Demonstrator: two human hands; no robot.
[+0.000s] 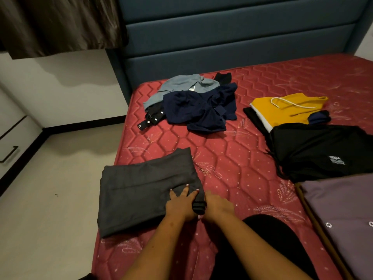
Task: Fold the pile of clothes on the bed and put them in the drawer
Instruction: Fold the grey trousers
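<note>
A dark grey garment lies folded flat at the near left corner of the red mattress. My left hand presses flat on its right end, fingers spread. My right hand grips the bunched right edge of the same garment beside it. Further back lies an unfolded pile: a navy garment over a pale blue-grey one and a black item with metal clasps. The drawer unit stands at the far left.
Folded clothes line the right side of the bed: a yellow piece with a white cord, a black one, a purple one with snaps. A blue padded headboard stands behind. Bare floor lies left of the bed.
</note>
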